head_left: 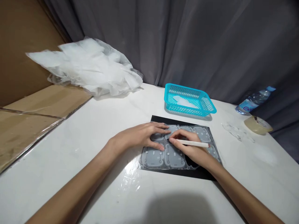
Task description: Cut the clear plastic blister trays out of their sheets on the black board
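Observation:
A translucent plastic sheet [153, 156] with rounded, dotted panels lies over a black mat [161, 119] on the white table. My left hand [153, 133] rests on the sheet's left part, its fingers spread and pressing flat. In my right hand [190, 144] is a slim white pen-shaped tool [195, 143], gripped like a pencil. Its dark tip touches or hovers just over the sheet near its middle, between two panels; I cannot tell which. I cannot make out whether the tip is a blade or a nib. My right hand hides part of the sheet.
Behind the mat stands a blue perforated basket [206, 113] with white pieces inside. To the right are clear plastic scraps [237, 131], a tape roll [258, 125] and a tilted water bottle [253, 101]. A heap of white sheets in plastic [93, 67] and cardboard [39, 115] occupy the left.

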`<state>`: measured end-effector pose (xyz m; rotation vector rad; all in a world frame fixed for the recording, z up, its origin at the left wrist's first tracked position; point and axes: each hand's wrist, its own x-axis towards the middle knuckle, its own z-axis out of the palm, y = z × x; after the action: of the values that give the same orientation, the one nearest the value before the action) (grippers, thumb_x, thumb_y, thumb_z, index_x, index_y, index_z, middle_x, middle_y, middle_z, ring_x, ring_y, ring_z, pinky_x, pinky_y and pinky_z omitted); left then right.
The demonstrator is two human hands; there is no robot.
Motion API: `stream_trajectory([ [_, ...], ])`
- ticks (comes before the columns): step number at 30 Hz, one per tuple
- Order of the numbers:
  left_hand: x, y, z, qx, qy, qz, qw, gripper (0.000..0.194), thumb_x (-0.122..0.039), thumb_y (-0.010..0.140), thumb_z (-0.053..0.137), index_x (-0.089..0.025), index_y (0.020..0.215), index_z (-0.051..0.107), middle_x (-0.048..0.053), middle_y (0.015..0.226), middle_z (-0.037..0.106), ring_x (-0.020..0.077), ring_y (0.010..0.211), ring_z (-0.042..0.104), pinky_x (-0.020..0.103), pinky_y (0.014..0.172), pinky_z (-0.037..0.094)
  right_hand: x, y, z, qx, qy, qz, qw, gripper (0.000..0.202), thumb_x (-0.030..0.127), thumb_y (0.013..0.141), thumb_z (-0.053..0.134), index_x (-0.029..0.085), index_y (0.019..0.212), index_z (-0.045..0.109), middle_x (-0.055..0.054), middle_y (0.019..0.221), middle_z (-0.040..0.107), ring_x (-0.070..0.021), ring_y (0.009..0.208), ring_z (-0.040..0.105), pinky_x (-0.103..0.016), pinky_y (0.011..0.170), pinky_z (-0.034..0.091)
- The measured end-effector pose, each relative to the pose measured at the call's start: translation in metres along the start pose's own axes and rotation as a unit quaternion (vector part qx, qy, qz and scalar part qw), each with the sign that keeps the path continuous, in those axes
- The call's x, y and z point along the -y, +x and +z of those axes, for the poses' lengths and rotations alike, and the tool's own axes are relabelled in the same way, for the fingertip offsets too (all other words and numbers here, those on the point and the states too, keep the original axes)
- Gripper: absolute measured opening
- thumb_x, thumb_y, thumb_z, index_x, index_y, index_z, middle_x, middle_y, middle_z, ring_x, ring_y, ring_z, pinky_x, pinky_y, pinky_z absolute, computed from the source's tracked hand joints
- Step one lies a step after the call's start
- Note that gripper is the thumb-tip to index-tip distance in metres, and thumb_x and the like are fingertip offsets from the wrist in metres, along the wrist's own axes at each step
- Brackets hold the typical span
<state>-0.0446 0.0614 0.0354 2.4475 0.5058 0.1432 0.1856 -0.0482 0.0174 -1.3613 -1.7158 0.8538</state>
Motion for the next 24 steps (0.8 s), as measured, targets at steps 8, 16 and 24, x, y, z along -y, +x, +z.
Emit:
stream_trajectory([
  [8, -0.010, -0.005, -0.003, -0.019, 0.013, -0.013, 1.000, 0.056, -0.054, 0.091, 0.076, -0.028, 0.140, 0.067, 0.010, 0.159, 0.056, 0.0306, 0.149, 0.049, 0.045, 0.122, 0.039, -0.004, -0.013, 0.003, -0.004, -0.053, -0.060, 0.997, 0.006, 0.026, 0.100, 0.068, 0.025, 0.096, 0.072, 0.000, 0.094, 0.073, -0.0188, 0.090, 0.069, -0.031, 0.085, 0.050],
  [16, -0.008, -0.002, -0.004, -0.033, 0.017, 0.019, 0.999, 0.037, -0.049, 0.089, 0.080, -0.032, 0.122, 0.078, 0.008, 0.145, 0.069, 0.0303, 0.136, 0.062, 0.046, 0.114, 0.045, -0.005, -0.011, 0.002, 0.017, -0.068, -0.081, 0.994, 0.008, 0.029, 0.103, 0.065, 0.026, 0.101, 0.071, -0.002, 0.095, 0.071, -0.0203, 0.089, 0.068, -0.033, 0.084, 0.052],
  [24, -0.006, -0.002, -0.001, -0.042, -0.004, 0.010, 0.999, 0.034, -0.046, 0.087, 0.083, -0.032, 0.117, 0.079, 0.007, 0.144, 0.069, 0.0290, 0.135, 0.062, 0.045, 0.114, 0.045, 0.002, -0.014, 0.005, 0.027, -0.113, -0.140, 0.983, 0.009, 0.021, 0.105, 0.059, 0.025, 0.106, 0.067, -0.004, 0.101, 0.072, -0.0223, 0.097, 0.069, -0.035, 0.092, 0.052],
])
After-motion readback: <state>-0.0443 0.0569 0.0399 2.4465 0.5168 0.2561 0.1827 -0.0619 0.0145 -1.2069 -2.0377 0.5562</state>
